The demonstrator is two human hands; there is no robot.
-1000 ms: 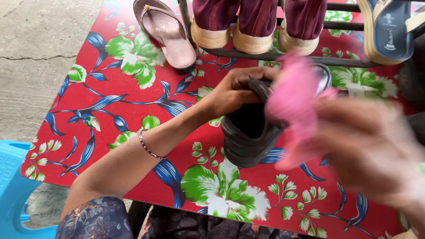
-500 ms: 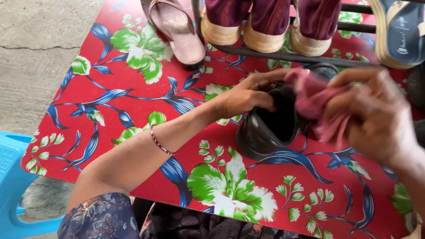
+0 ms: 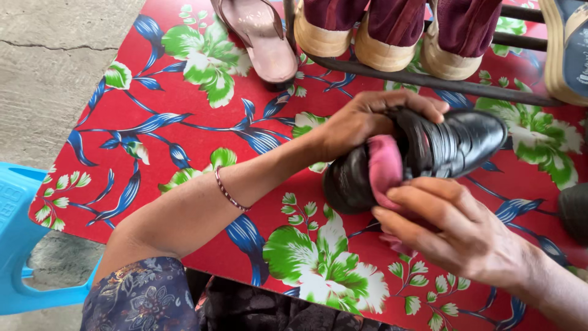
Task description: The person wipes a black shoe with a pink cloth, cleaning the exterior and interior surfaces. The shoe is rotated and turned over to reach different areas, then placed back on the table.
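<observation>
Black shoe [image 3: 429, 153]: glossy, creased leather, rounded heel, lying on its side just above the red flowered surface [image 3: 184, 122]. Left hand [image 3: 361, 119] fingers clenched over its upper edge. Right hand [image 3: 453, 230] fingers grasp a soft pink cloth [image 3: 384, 168], pressed against the heel. Pink sandal [image 3: 260, 37] and maroon shoes [image 3: 392, 30] behind.

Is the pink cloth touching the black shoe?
Touching. The head view shows the pink cloth pressed flat against the side of the black shoe by the right hand, with no gap visible.
</observation>
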